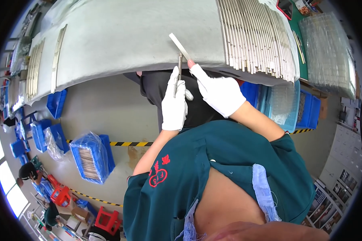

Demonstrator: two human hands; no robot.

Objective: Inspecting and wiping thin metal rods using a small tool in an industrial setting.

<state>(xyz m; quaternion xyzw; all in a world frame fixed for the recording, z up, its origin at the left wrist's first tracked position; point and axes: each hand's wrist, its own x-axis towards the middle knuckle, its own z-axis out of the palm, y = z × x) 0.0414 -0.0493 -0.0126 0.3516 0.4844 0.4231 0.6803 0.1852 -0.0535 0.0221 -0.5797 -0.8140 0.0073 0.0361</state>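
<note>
- Long work table covered with a pale grey cloth (120, 36): landmark; it spans the upper part of the view, its near edge curving above both hands.
- Left hand in a white fabric glove (175, 100): just below the table's near edge, fingers closed around the lower part of a thin, dark metal rod (180, 66) held upright.
- Right hand in a white fabric glove (218, 93): just right of the left hand, index finger stretched up to the table edge; it grips a flat, pale metal strip (179, 46) that slants up-left over the cloth.
- The strip's lower end meets the rod's top at the table edge.
- Dense row of silvery metal rods (255, 36): on the right part of the table.
- Narrower rows of similar rods (57, 60): at the table's left end.
- Blue plastic bin wrapped in clear film (91, 157): on the floor below the table, holding more rods.
- Stack of clear plastic trays (328, 50): right of the table.
</note>
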